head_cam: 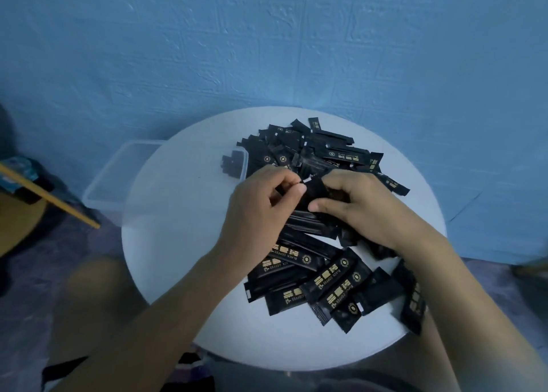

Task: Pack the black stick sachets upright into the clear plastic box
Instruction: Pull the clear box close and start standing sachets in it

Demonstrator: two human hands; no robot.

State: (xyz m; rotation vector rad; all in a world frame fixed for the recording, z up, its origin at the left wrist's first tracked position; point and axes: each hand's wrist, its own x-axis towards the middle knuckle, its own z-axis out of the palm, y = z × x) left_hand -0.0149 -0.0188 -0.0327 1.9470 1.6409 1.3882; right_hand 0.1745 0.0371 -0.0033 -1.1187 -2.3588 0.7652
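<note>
A heap of black stick sachets (323,285) with gold print covers the right half of the round white table (184,243). A small clear plastic box (237,165) stands at the heap's left edge with a few sachets upright inside. My left hand (258,210) and my right hand (364,205) meet over the middle of the heap. Together they hold a small bundle of sachets (314,193), the left pinching its upper end, the right gripping its side with thumb underneath.
A clear plastic lid or tub (118,175) lies on the floor behind the table's left edge. A yellow-edged board (50,196) leans at far left. My knee (98,291) is beside the table. A blue textured wall rises behind.
</note>
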